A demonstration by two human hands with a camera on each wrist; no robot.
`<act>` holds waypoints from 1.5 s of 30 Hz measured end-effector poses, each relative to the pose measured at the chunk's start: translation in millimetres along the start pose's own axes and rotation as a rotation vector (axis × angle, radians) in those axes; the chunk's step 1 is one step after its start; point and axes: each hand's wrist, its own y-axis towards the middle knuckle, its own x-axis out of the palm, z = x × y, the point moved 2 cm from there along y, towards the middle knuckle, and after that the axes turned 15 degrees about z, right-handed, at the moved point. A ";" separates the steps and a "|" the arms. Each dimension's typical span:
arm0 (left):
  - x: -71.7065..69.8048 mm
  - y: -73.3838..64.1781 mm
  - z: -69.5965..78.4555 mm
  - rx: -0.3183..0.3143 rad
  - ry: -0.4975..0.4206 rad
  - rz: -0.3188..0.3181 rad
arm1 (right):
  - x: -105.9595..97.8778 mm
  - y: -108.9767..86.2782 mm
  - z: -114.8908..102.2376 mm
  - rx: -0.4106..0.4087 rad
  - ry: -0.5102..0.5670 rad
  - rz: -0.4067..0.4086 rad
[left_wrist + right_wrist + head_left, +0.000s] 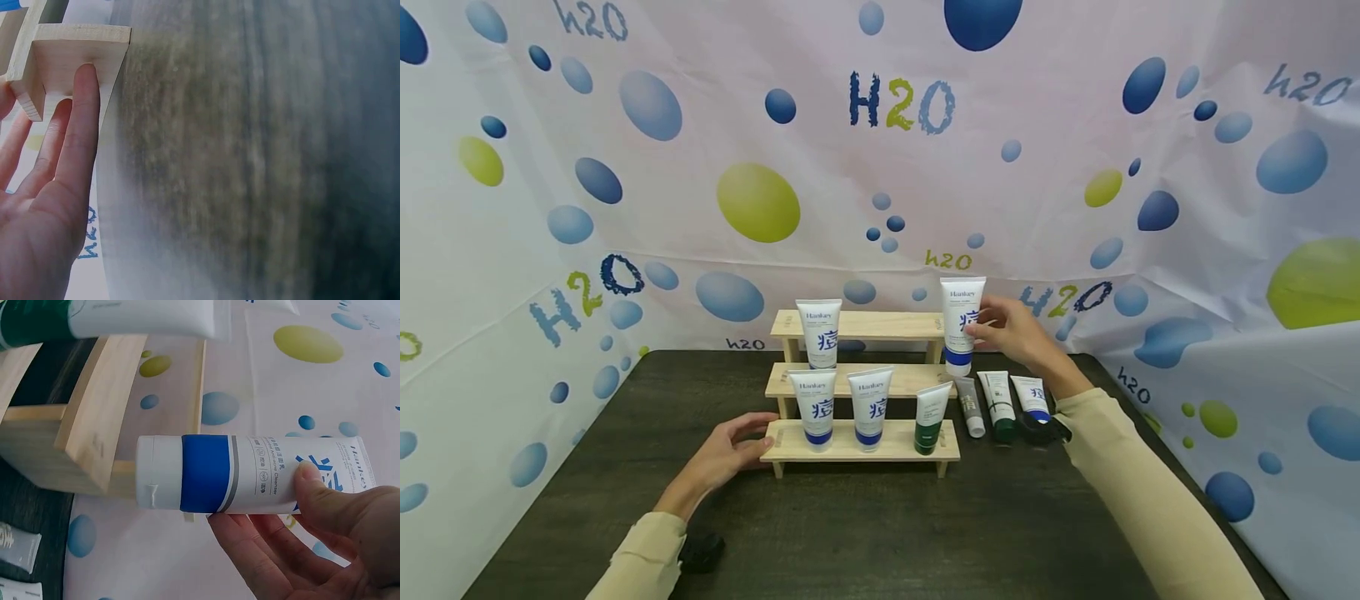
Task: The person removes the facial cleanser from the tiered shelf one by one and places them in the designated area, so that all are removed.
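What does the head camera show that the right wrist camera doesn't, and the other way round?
Only the head view shows the left hand, by the pale wooden three-tier stand. Only the right wrist view lets you read "Anti-acne Cleanser" on the white plastic tube with a blue band. Both show the right hand gripping that tube, and at least part of the stand.

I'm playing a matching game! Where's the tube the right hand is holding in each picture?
Head: the tube is just right of the middle, held up in the right hand.
Left wrist: not in this picture.
Right wrist: sideways across the middle.
Shared landmark: the wooden stand; it's in all three views, toward the left in both wrist ones.
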 end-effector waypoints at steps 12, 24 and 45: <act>-1.3 6.3 1.0 0.019 -0.007 -0.011 | -19.9 -7.4 17.3 0.018 -0.075 0.023; -0.3 2.7 0.8 0.001 0.006 -0.003 | -35.2 -13.2 37.2 0.021 -0.123 0.038; 0.1 0.0 -2.4 0.001 0.003 0.003 | -77.9 -29.7 82.6 0.084 -0.222 0.071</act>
